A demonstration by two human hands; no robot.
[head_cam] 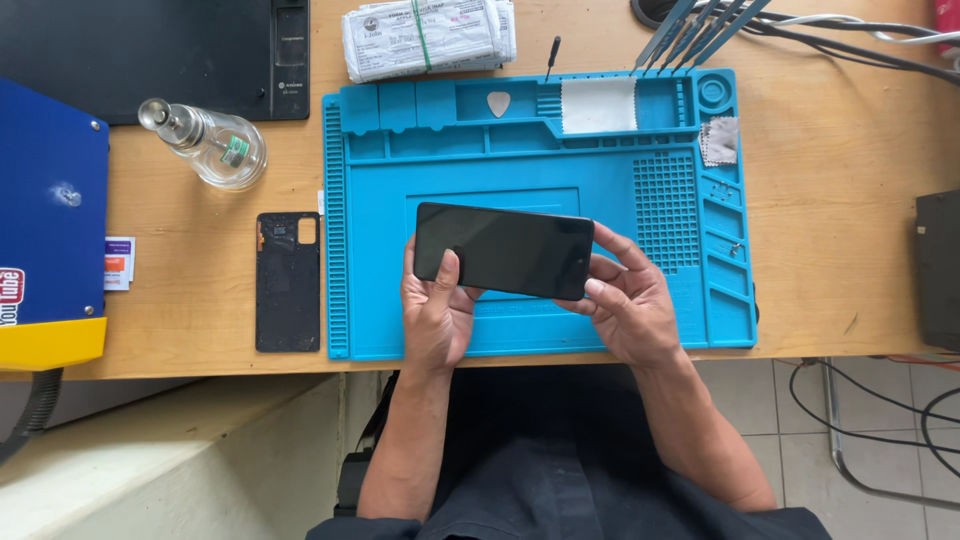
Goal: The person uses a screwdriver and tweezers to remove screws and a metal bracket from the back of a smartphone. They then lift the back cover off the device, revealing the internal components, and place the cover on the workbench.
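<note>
- Head view, looking straight down: both hands met over the blue work mat (540, 190), and between them sat a dark smartphone (503, 250), screen side up, lying crosswise just above the mat's middle panel.
- The left hand (435, 310) was clamped on the phone's left end — thumb laid flat across the glass, the other fingers curled out of sight beneath.
- The right hand (625, 305) gripped the right end, fingers bent around the edge and thumb pressed near the lower right corner; whether the palm touched the mat, I couldn't tell.
- Just left of the mat a black phone back cover (288, 282) lay inner side up on the wooden desk (830, 250), well clear of the hands.
- Further up on the left — a clear glass bottle (208, 143) tipped on its side, near a black pad (150, 55).
- A blue and yellow box (50, 230) filled the far left edge.
- In the mat's upper trays rested a grey pick (498, 103) and a white cloth (597, 105); a banded bundle of papers (428, 37) and a row of tweezers (700, 25) lay beyond it.
- Nothing stood between the hands and the phone.
</note>
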